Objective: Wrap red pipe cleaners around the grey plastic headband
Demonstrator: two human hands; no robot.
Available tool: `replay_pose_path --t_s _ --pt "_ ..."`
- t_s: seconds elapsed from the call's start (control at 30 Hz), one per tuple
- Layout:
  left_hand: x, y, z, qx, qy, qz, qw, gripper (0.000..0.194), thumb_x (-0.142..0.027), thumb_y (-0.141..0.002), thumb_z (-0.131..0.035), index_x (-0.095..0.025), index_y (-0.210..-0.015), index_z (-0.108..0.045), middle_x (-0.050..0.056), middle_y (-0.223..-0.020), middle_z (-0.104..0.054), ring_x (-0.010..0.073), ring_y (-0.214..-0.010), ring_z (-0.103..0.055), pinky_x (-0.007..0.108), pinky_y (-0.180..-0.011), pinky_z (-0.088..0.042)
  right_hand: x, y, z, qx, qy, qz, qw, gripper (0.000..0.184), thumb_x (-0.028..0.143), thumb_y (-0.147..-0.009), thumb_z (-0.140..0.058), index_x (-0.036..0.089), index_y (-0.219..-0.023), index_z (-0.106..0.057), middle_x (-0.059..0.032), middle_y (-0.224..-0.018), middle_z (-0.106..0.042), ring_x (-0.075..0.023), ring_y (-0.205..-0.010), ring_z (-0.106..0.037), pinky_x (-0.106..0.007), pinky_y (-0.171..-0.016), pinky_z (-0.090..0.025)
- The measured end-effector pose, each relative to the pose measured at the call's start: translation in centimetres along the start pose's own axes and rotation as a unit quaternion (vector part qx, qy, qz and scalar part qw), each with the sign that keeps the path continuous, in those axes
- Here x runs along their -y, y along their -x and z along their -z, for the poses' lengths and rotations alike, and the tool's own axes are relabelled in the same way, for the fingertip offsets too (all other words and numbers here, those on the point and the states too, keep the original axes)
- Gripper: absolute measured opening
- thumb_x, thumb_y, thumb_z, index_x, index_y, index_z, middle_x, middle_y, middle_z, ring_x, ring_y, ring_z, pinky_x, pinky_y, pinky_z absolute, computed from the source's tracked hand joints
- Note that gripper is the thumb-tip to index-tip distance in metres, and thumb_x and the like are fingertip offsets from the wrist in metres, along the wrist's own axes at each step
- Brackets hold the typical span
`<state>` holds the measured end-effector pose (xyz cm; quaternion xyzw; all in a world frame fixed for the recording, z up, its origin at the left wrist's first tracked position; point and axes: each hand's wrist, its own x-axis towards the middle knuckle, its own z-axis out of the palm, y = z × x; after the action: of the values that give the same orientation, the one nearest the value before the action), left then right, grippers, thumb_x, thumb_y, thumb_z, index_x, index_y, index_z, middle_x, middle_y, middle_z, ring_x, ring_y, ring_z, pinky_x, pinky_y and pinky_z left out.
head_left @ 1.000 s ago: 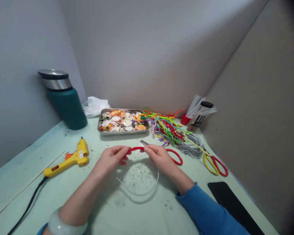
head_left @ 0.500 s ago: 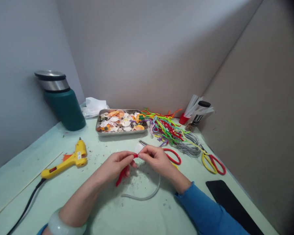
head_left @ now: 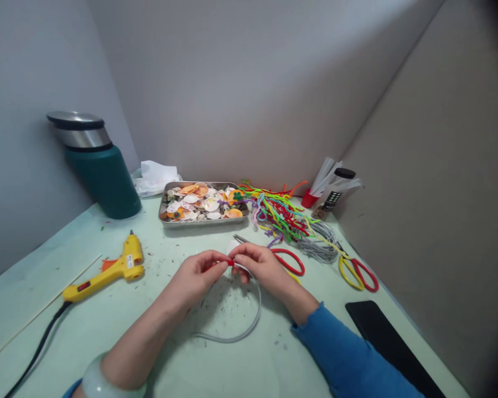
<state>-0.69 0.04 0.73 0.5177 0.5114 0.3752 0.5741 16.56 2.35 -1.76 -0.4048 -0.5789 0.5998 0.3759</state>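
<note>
Above the middle of the table, my left hand (head_left: 203,276) pinches a small red fuzzy strip (head_left: 231,263), which looks like pipe cleaner, between thumb and forefinger. My right hand (head_left: 261,268) meets it from the other side, its fingers closed at the end of a grey cord (head_left: 257,309). From there the cord curves down in a loop, and its free end lies towards the left. Whether the red strip is wrapped round the cord is hidden by my fingertips. Just beyond my right hand lie red-and-yellow-handled scissors (head_left: 291,261), partly covered by it.
A yellow glue gun (head_left: 112,276) and a thin stick (head_left: 37,315) lie left, near a green bottle (head_left: 108,182). Behind stands a metal tray (head_left: 203,223) of shells, beside colourful pipe cleaners (head_left: 282,213). Right are coiled grey cord (head_left: 319,243), more scissors (head_left: 359,275) and a black slab (head_left: 390,342).
My right fingers have shifted onto the grey cord's end, bringing its loop further left and up to the red strip. The red tail below my left hand is out of sight.
</note>
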Motion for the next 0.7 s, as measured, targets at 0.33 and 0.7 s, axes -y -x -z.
replay_pose_path --t_s 0.33,0.7 --pt "0.06 0.13 0.36 0.020 -0.011 -0.040 0.999 0.021 -0.038 -0.071 -0.065 -0.018 -0.077 -0.063 -0.006 -0.053 -0.049 0.0062 -0.041 -0.033 0.020 -0.040 -0.022 -0.41 -0.12 0.41 0.028 0.020 0.018 0.999 0.023 0.036 -0.077 -0.064 0.014 -0.083 -0.065 0.0025 -0.059 -0.056 -0.0069 -0.047 -0.046 -0.020 -0.047 -0.037" --pt "-0.16 0.27 0.30 0.043 0.039 -0.002 0.998 0.025 -0.035 -0.077 -0.060 -0.016 -0.093 -0.061 -0.008 -0.050 -0.033 0.0054 -0.044 -0.023 0.019 -0.041 -0.015 0.00 0.19 0.40 -0.007 0.162 0.149 0.975 0.023 0.036 -0.083 -0.061 0.015 -0.077 -0.066 -0.0010 -0.070 -0.059 -0.0116 -0.064 -0.050 -0.023 -0.058 -0.038"
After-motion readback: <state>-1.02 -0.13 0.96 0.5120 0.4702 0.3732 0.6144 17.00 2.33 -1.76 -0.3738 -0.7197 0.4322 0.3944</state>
